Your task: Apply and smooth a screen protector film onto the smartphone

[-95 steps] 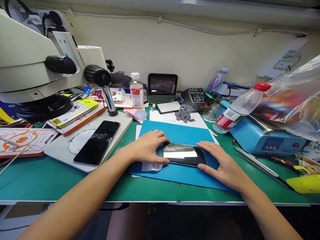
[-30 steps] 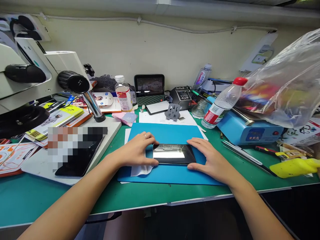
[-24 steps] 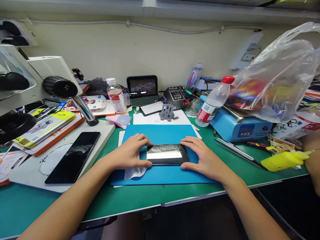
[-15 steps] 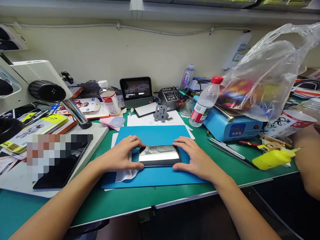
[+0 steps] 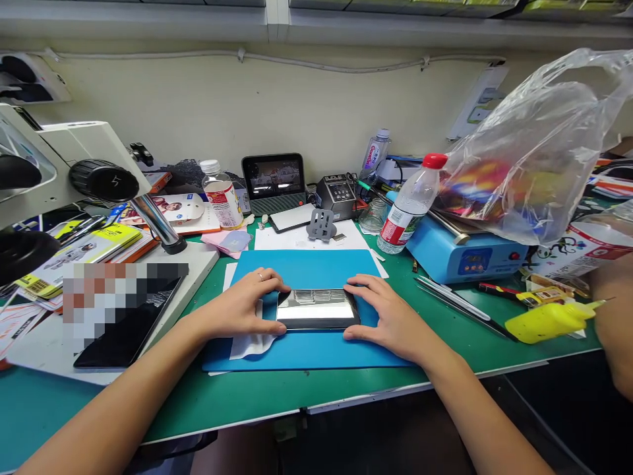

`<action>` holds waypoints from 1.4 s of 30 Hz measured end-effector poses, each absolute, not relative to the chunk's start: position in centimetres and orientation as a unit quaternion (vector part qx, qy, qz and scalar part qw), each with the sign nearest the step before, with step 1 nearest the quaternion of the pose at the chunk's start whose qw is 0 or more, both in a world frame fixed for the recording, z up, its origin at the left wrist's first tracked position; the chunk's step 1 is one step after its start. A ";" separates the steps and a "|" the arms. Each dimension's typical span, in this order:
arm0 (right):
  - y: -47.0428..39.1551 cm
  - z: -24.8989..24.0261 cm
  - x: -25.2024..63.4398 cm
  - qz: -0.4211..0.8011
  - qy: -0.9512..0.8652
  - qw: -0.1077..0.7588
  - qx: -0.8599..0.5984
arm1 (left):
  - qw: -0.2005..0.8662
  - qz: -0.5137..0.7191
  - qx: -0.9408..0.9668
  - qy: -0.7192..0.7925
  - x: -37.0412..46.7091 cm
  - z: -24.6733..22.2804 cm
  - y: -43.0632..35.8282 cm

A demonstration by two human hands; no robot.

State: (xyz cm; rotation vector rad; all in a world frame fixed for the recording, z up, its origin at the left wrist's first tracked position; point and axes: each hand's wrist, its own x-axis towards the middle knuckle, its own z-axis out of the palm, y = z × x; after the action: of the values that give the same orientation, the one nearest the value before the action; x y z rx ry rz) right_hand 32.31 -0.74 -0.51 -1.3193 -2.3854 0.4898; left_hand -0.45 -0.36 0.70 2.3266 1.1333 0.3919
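A phone with a glossy, reflecting screen (image 5: 317, 309) lies sideways on a blue mat (image 5: 306, 264). My left hand (image 5: 247, 303) grips its left end, thumb at the near corner and fingers at the far one. At the right end, my right hand (image 5: 378, 310) has its fingertips by the far corner and its thumb by the near corner. A white cloth (image 5: 251, 346) lies partly under my left hand.
To the left are a microscope stand (image 5: 163, 227) and a black screen panel (image 5: 111, 343). Behind stand bottles (image 5: 222, 198) and a small display (image 5: 274, 178). Rightward are a blue machine (image 5: 445, 254), tweezers (image 5: 459, 303), a yellow bottle (image 5: 548, 322) and another person's arm (image 5: 610, 323).
The whole view has shifted slightly. My right fingers and thumb look a little more spread at the phone's right end; the phone still lies on the mat.
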 end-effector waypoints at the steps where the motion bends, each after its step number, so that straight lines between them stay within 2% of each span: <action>1: -0.7 -0.5 32.3 0.172 -0.847 0.183 -0.468 | 0.261 0.141 0.858 0.419 -0.4 0.7 -0.4; 42: -0.5 -0.7 32.3 0.175 -0.845 0.149 -0.483 | 0.247 0.172 0.863 0.405 -0.9 1.3 -0.6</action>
State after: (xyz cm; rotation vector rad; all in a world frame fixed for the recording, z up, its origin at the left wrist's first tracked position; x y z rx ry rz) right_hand 32.33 -0.53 -0.65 -1.3874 -2.4287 0.5036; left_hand -0.89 -0.64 1.28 2.3533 1.1045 0.4698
